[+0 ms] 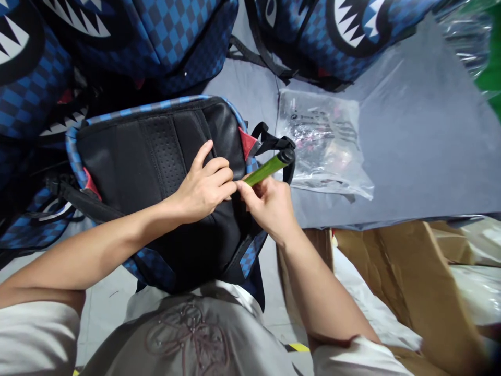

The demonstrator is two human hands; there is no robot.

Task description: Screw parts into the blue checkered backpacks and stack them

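A backpack (121,151) with a black padded back panel and blue checkered edges lies back side up in front of me. My left hand (209,183) rests on that panel, one finger stretched out and the others curled in a pinch. What the pinch holds is hidden. Close beside it, my right hand (270,201) grips a slim green tool (268,169) with a black end cap. The tool slants up to the right, and its working end is hidden by my fingers, so its kind does not show. Both hands' fingertips meet near the panel's right side.
More blue checkered backpacks (172,36) with shark-teeth prints crowd the far side and left. A clear plastic bag (321,141) with print lies on the grey table cover (422,130). Below the table's right edge stands an open cardboard box (410,277) with plastic wrapping.
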